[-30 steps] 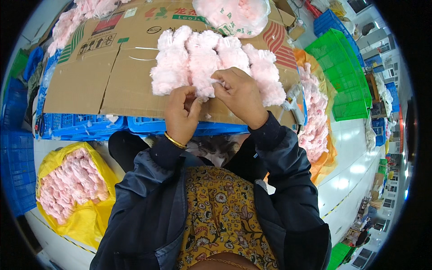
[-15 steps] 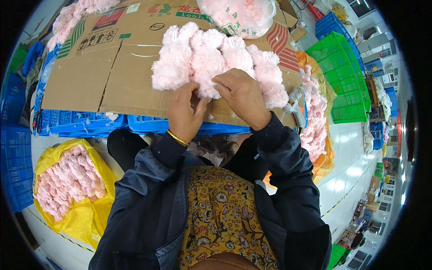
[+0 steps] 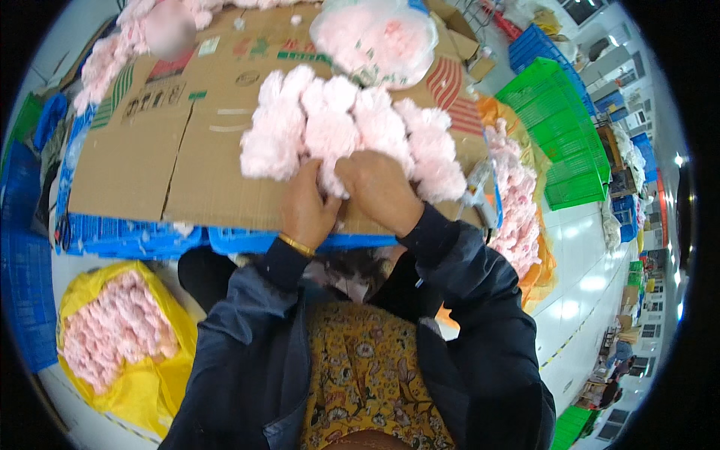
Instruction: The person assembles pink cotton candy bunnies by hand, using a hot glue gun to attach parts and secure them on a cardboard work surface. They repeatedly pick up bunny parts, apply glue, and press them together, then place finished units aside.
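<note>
A row of fluffy pink pom-pom pieces (image 3: 337, 127) lies on flattened brown cardboard (image 3: 142, 165) that covers blue crates. My left hand (image 3: 306, 210) and my right hand (image 3: 379, 191) meet at the near edge of that row. Both pinch one pink fluffy piece (image 3: 330, 174) between the fingertips. A gold bangle sits on my left wrist. Dark blue sleeves cover both forearms.
A yellow bag (image 3: 120, 337) full of pink fluffy pieces sits at lower left. A clear bag (image 3: 375, 37) of pink fluff lies at the back of the cardboard. More pink pieces in an orange bag (image 3: 525, 217) hang at the right. Green crates (image 3: 562, 135) are stacked further right.
Both hands stay on the near edge of the pink row, working the same piece. The view has shifted slightly; the row sits a little lower in the picture.
</note>
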`<state>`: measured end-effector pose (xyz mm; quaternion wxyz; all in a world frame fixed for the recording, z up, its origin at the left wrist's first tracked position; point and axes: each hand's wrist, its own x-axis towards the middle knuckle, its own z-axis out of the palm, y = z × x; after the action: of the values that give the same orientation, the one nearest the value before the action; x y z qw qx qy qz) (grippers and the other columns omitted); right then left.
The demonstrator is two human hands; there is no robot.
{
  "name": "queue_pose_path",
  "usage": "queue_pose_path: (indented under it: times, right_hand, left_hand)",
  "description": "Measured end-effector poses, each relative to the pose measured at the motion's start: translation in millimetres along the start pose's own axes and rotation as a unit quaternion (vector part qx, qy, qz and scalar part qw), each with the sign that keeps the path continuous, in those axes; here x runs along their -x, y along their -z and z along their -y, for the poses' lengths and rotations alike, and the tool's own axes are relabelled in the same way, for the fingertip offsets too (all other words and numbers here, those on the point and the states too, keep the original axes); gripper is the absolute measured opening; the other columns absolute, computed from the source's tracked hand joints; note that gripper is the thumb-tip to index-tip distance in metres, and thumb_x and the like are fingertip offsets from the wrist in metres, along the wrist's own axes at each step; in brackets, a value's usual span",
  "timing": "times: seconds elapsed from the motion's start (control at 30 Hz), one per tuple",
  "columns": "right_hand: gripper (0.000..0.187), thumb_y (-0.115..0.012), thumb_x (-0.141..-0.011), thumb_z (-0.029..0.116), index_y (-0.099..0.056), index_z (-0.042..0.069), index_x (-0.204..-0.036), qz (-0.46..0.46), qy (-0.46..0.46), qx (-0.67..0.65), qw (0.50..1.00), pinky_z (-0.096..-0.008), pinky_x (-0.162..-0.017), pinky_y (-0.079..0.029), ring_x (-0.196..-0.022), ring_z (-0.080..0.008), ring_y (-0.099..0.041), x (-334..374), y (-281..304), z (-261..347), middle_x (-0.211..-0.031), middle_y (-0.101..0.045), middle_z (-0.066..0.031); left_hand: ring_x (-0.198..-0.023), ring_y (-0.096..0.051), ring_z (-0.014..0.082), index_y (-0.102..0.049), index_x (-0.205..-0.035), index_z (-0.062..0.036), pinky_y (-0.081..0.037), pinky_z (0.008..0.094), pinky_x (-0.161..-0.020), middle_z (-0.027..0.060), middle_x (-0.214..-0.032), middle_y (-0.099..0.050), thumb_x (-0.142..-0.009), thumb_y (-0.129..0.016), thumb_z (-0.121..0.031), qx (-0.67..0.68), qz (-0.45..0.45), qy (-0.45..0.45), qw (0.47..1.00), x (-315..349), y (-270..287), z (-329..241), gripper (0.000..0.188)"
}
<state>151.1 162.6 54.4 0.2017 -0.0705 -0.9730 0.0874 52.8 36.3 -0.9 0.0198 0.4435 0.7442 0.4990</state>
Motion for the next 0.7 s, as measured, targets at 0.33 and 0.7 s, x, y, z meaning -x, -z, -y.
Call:
queue_pose_path:
  times: [0.33, 0.7]
  right_hand:
    - [0.006, -0.06, -0.076, 0.013, -0.06, 0.009, -0.08, -0.028, 0.008, 0.024, 0.999, -0.0403, -0.075, -0.046, -0.084, -0.0287, -0.058, -0.6, 1.9, 9.7, -0.08, -0.058, -0.0091]
    - [0.021, -0.064, -0.077, 0.011, -0.057, 0.01, -0.096, -0.02, -0.004, 0.019, 1.0, -0.0397, -0.072, -0.049, -0.083, -0.027, -0.064, -6.6, 7.7, 5.9, -0.08, -0.063, -0.0066]
  left_hand:
    - [-0.094, -0.062, 0.0374, -0.054, -0.125, 0.0026, -0.05, 0.0421, -0.082, 0.0236, -0.108, -0.062, -0.074, -0.068, -0.005, 0.073, 0.024, 0.067, 0.995, 0.7, 0.4, 1.3, 0.054]
    - [-0.089, -0.055, 0.0114, -0.051, -0.117, -0.0001, -0.048, 0.0264, -0.078, 0.0044, -0.1, -0.057, -0.088, -0.075, -0.01, 0.248, 0.062, 0.117, 0.96, -13.6, -1.3, 20.1, 0.039]
